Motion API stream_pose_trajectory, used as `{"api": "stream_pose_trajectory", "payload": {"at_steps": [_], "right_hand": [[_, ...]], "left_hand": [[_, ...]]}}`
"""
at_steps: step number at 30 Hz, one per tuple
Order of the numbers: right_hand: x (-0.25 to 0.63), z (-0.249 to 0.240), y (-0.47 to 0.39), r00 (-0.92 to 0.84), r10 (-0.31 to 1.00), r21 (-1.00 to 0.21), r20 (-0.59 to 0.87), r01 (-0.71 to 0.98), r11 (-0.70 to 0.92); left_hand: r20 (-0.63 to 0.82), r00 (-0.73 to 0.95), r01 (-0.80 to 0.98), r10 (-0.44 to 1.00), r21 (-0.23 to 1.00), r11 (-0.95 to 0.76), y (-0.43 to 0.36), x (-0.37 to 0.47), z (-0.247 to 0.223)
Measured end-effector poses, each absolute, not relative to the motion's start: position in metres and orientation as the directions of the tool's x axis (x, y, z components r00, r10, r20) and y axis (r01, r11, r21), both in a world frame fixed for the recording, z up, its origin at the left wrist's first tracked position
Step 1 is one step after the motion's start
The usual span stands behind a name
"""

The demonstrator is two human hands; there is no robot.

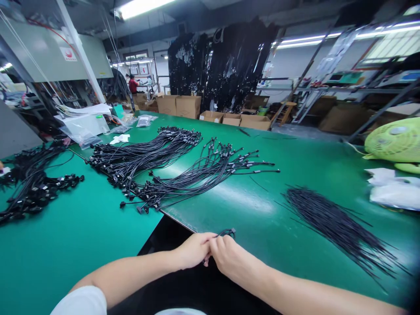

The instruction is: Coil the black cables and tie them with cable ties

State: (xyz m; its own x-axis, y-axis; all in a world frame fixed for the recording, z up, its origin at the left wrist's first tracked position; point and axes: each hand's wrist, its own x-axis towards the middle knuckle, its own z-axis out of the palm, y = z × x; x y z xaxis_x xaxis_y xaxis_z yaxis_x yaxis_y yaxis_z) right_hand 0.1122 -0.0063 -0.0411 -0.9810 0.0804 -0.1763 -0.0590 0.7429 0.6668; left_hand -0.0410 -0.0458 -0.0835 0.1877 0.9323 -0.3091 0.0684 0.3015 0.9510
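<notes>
Close together at the table's front edge, my left hand (194,250) and my right hand (226,256) are both closed on a black cable (226,232). A loop of it and a small dark connector stick out above my right hand's knuckles. My fingertips are partly hidden behind the hands. Just beyond lies a pile of black cables (193,179) with connectors at both ends. Behind that pile spreads a larger bundle of similar cables (147,151). To the right rests a bundle of thin black strands (331,223).
A green table (256,218) spans the view, with a second green surface (98,227) at left bearing more cables (36,188). A green fan (393,140) and a white plastic bag (392,192) sit at right. Cardboard boxes (188,106) stand behind; a person in red (133,84) sits far off.
</notes>
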Motion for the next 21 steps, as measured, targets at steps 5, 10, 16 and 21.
{"api": "stream_pose_trajectory", "payload": {"at_steps": [5,10,16,21], "right_hand": [[0.111,-0.044,0.011,-0.980,0.196,0.525,-0.045,0.144,0.839],[0.095,-0.027,0.029,-0.835,0.536,-0.220,0.122,0.504,0.835],[0.090,-0.044,0.018,-0.722,0.691,-0.948,-0.039,0.246,0.204],[0.114,-0.043,0.023,-0.609,0.788,-0.896,0.089,0.296,0.330]], "left_hand": [[-0.144,0.109,0.190,0.984,0.974,0.122,-0.050,-0.036,-0.082],[-0.190,0.037,-0.239,0.981,0.952,0.193,-0.035,-0.038,-0.048],[0.067,-0.023,-0.023,0.997,0.997,-0.068,-0.042,-0.060,-0.013],[0.024,0.267,0.189,0.963,0.979,-0.077,-0.049,-0.056,-0.016]]}}
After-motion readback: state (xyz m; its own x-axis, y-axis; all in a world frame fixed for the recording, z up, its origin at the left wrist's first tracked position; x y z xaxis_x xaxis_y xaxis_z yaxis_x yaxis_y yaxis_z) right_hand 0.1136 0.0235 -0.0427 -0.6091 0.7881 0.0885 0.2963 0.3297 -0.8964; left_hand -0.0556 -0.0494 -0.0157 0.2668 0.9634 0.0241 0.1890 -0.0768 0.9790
